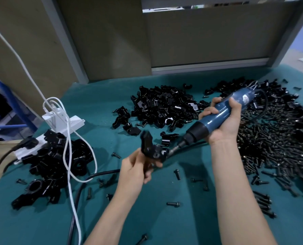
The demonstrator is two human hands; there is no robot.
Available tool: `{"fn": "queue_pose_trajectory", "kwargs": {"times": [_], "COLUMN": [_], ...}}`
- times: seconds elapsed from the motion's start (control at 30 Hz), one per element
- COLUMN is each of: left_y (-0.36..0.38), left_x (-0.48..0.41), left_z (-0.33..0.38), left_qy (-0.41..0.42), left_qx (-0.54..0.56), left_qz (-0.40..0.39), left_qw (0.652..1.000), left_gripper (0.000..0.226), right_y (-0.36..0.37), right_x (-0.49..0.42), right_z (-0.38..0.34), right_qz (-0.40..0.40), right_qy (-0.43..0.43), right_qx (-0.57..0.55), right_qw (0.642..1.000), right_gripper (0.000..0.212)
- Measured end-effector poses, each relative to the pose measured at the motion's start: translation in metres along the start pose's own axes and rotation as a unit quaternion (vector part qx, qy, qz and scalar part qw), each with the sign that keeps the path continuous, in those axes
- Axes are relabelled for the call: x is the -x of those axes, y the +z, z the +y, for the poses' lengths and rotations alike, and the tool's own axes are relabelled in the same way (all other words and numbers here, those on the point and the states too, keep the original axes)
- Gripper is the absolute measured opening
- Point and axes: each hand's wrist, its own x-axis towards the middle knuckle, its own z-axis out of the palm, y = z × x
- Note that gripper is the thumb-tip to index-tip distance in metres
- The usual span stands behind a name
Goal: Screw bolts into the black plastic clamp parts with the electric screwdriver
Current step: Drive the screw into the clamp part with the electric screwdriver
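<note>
Clamp part (151, 149) pinched in left hand (136, 171), held over the mat, right of the power strip (73, 123). Electric screwdriver (209, 121) gripped in right hand (226, 124), farther right of the strip, bit touching the part. Bolt pile (274, 142) farthest right.

Pinching black clamp part (149, 147) in L hand (134, 172), above green table (41, 220). Gripping blue screwdriver (200, 128) w/ R hand (225, 124), tilted down-left, bit tip against the part. Behind: heap of loose clamps (164, 106) ctr, heap of bolts (274, 142) at R. At L: stack of bigger clamps (58, 163) beside white power strip (76, 122), white cable (67, 156) looped over.
</note>
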Motion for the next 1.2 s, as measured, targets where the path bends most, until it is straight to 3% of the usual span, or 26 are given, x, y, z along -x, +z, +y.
{"fn": "queue_pose_trajectory", "kwargs": {"times": [0.1, 0.17, 0.27, 0.37, 0.57, 0.67, 0.73, 0.83, 0.93, 1.0, 1.07, 1.2], "left_y": [0.001, 0.002, 0.001, -0.001, 0.001, -0.002, -0.005, -0.011, -0.010, -0.005, -0.002, -0.002], "left_x": [-0.004, -0.006, -0.007, -0.008, -0.008, -0.008, -0.008, -0.019, -0.046, -0.061, -0.071, -0.076], "left_z": [0.001, 0.000, -0.001, -0.002, -0.006, -0.004, -0.002, 0.006, 0.016, 0.022, 0.026, 0.027], "left_qy": [-0.104, -0.128, -0.135, -0.119, -0.079, 0.013, 0.090, 0.133, 0.062, 0.031, 0.032, 0.030], "left_qx": [0.116, 0.136, 0.133, 0.119, 0.033, 0.007, -0.070, -0.254, -0.473, -0.533, -0.560, -0.469], "left_qz": [-0.008, -0.015, 0.009, 0.014, 0.039, 0.076, 0.097, 0.049, -0.126, -0.207, -0.223, -0.139], "left_qw": [0.988, 0.982, 0.982, 0.986, 0.996, 0.997, 0.989, 0.957, 0.870, 0.820, 0.797, 0.872], "left_gripper": [0.039, 0.042, 0.027, 0.015, 0.023, 0.026, 0.032, 0.044, 0.069, 0.076, 0.070, 0.038], "right_y": [-0.001, -0.003, -0.006, -0.008, -0.016, -0.027, -0.034, -0.042, -0.045, -0.045, -0.046, -0.047], "right_x": [-0.001, -0.002, -0.003, -0.004, -0.005, -0.005, -0.007, -0.009, -0.010, -0.010, -0.010, -0.010], "right_z": [0.009, 0.015, 0.018, 0.017, 0.014, 0.012, 0.010, 0.008, 0.007, 0.006, 0.005, 0.001], "right_qz": [0.027, 0.043, 0.047, 0.047, 0.044, 0.043, 0.051, 0.063, 0.068, 0.067, 0.063, 0.059], "right_qy": [-0.006, -0.005, -0.008, -0.007, -0.004, -0.002, 0.000, 0.003, 0.006, 0.009, 0.011, 0.007], "right_qx": [0.034, 0.058, 0.047, 0.044, 0.035, 0.026, 0.017, 0.006, -0.002, -0.001, -0.007, -0.019], "right_qw": [0.999, 0.997, 0.998, 0.998, 0.998, 0.999, 0.999, 0.998, 0.998, 0.998, 0.998, 0.998], "right_gripper": [0.012, 0.016, 0.016, 0.016, 0.015, 0.018, 0.021, 0.024, 0.030, 0.031, 0.029, 0.031]}}
